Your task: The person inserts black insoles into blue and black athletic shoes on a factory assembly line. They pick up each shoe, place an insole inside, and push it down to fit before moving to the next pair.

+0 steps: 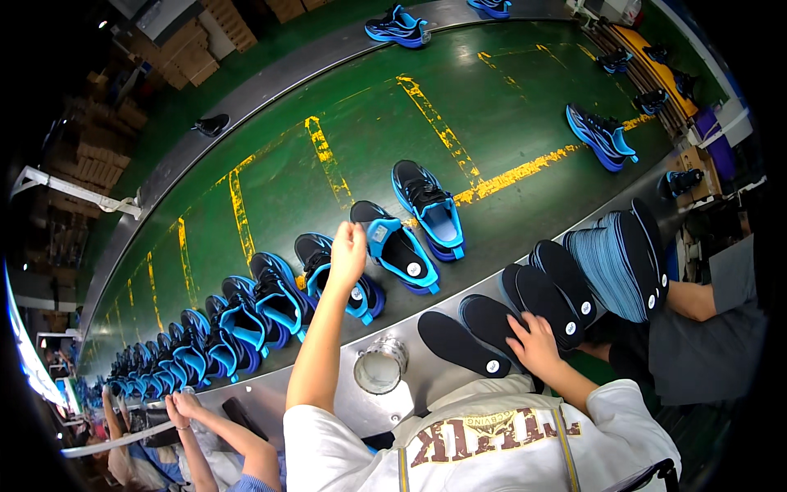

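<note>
My left hand point(350, 250) is closed at the side of a black and blue sneaker point(402, 254), pinching near its tongue, which is folded back. A dark insole with a white round sticker lies inside that sneaker. My right hand point(537, 344) rests with fingers spread on a black insole point(489, 318) at the table's edge. Beside it lies another black insole point(455, 340) with a white sticker. To the right are more black insoles point(557, 275) and a thick stack of blue-edged insoles point(611, 266).
A row of sneakers point(275, 291) runs left along the green conveyor belt point(369, 123). One sneaker point(428, 209) stands just beyond mine, another point(601, 135) farther right. A round metal cup point(381, 365) sits on the steel ledge. Co-workers' hands point(182, 406) are at left; another person's arm point(691, 301) is at right.
</note>
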The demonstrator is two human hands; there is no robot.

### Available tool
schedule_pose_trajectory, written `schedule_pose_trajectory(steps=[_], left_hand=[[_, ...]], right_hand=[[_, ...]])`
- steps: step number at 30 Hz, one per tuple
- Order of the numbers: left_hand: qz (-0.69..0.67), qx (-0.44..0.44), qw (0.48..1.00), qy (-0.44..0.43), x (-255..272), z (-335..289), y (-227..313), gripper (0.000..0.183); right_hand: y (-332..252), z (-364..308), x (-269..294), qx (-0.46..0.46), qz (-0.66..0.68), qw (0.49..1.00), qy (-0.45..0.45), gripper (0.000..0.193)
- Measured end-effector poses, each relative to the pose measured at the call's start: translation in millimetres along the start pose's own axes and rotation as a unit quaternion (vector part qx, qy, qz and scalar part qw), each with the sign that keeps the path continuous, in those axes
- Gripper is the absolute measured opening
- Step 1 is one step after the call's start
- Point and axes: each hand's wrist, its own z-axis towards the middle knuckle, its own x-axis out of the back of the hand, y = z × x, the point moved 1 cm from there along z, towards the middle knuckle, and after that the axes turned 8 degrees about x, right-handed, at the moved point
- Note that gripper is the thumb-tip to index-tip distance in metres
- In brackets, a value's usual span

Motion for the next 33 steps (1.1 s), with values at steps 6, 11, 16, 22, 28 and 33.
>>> schedule_pose_trajectory(steps=[6, 11, 16, 22, 28, 33], left_hand=[[-0.315, 0.143, 0.936, -0.069, 7.1, -4.4, 53.6, 0.019], [-0.105, 0.073, 0.992, -0.020, -12.2, 17.8, 57.2, 0.022], [0.218, -0.080, 0.969, -0.079, -72.7, 11.9, 90.8, 0.036], [0.398, -0.115, 0.904, -0.104, -89.2, 29.4, 58.7, 0.051], [0.310, -0.053, 0.940, -0.134, -84.4, 33.8, 79.4, 0.041], [0.255, -0.002, 0.953, -0.162, -90.0, 34.9, 73.1, 0.047]], right_hand=[[-2.3, -40.1, -6.7, -0.091, 0.041, 0.990, -0.098, 0.064], [-1.7, -40.2, -5.5, -0.072, 0.071, 0.992, -0.077, 0.055], [2.7, -26.2, 36.6, -0.044, 0.139, 0.988, 0.039, 0.037], [14.1, 66.6, 96.3, -0.003, 0.251, 0.961, 0.119, 0.015], [15.1, 153.4, 134.3, -0.154, 0.515, 0.837, -0.104, 0.016], [1.7, 207.3, 96.5, -0.102, 0.249, 0.949, -0.166, 0.017]])
